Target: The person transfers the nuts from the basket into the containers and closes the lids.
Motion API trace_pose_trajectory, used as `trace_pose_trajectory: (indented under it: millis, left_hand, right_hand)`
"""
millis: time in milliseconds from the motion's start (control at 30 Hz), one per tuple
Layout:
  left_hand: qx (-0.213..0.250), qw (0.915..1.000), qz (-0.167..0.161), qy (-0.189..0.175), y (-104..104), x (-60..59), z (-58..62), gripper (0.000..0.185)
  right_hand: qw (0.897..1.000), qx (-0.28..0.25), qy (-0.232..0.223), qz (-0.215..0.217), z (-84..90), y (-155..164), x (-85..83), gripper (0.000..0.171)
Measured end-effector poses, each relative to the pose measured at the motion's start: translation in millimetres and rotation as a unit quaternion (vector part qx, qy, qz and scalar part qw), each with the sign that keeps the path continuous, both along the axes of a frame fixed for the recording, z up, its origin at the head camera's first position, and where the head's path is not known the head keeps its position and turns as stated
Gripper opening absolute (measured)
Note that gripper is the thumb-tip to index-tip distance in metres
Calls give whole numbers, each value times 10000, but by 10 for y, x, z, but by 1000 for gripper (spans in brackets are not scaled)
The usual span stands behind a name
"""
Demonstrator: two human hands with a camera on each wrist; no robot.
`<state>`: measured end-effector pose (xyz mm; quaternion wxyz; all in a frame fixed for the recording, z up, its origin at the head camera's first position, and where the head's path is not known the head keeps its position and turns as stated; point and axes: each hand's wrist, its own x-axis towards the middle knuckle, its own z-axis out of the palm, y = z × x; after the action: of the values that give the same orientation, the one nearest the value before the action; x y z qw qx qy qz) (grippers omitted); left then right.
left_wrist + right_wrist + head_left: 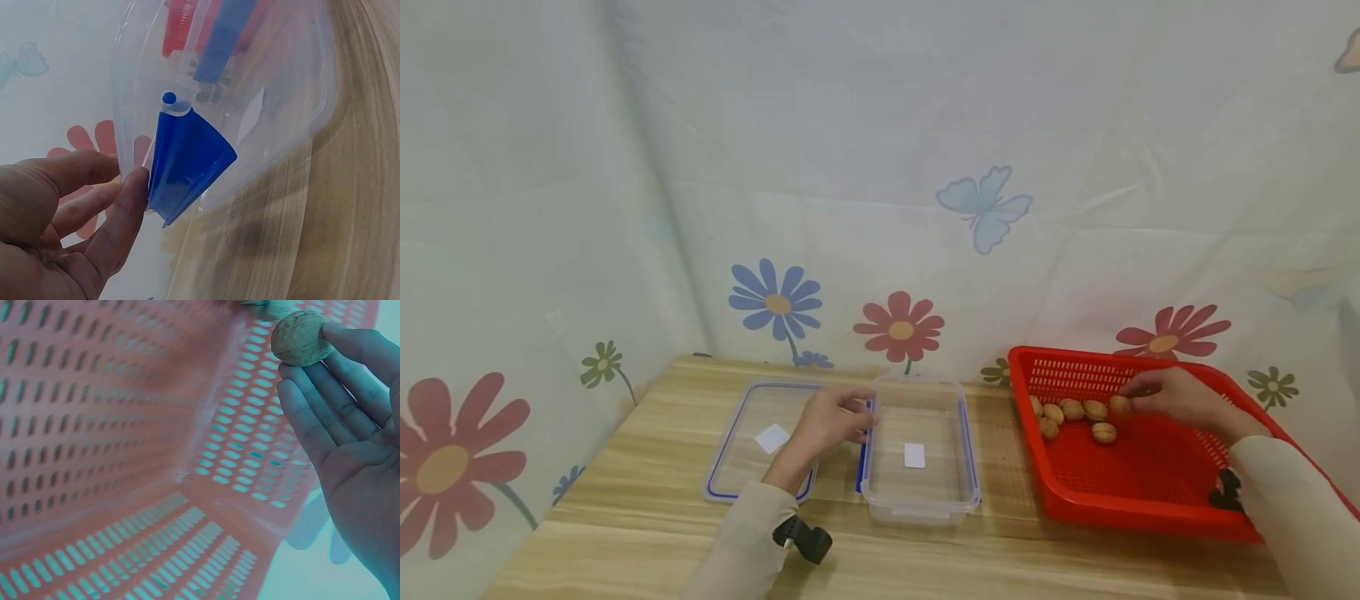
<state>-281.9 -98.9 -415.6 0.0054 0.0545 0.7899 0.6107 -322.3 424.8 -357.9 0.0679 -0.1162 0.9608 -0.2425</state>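
Right hand (1172, 396) is down inside the red basket (1150, 483), fingertips at the end nut of the row; the wrist view shows a walnut (299, 339) at the tips of nearly straight fingers (312, 419), touched rather than wrapped, palm open toward the camera; I read that as the hand just getting hold of it, though whether a thumb closes on it I cannot tell. Left hand (831, 421) sits at the left edge of the clear box (921, 500), thumb and fingers loosely curled on its rim by the blue latch (187, 162); my guess is that it steadies the light box so it does not slide on the table (647, 508).

Now the containers; the basket lies at the right of the table, low-walled and slotted, with a short row of walnuts (1078, 411) toward its far left side, the rest of its floor bare; the pile sits within easy reach of that right hand. The box stands in the middle, open, and holds no nuts; only a white sticker (914, 455) shows through it. Its lid (737, 450) lies flat just to the left, blue-edged, another white sticker on it, partly under the left forearm; off and out of the way, the box mouth clear.
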Motion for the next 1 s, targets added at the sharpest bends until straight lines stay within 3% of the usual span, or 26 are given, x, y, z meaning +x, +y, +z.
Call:
trace_pose_trajectory:
  millis: [333, 500, 667, 1000]
  left_hand:
    - [-68, 10000, 58, -42, 8, -1, 7, 41]
    - [-22, 10000, 48, -58, 8, 13, 15, 41]
    - [-18, 10000, 76, -59, 9, 14, 16, 42]
    - [-108, 9998, 140, 23, 16, -13, -3, 42]
  right_hand:
    - [9962, -359, 783, 145, 379, -330, 126, 47]
    - [9949, -453, 896, -27, 585, -536, 258, 55]
    - [9917, -646, 1108, 52, 746, -749, 409, 50]
    - [9737, -1375, 1802, 252, 868, -1160, 713, 37]
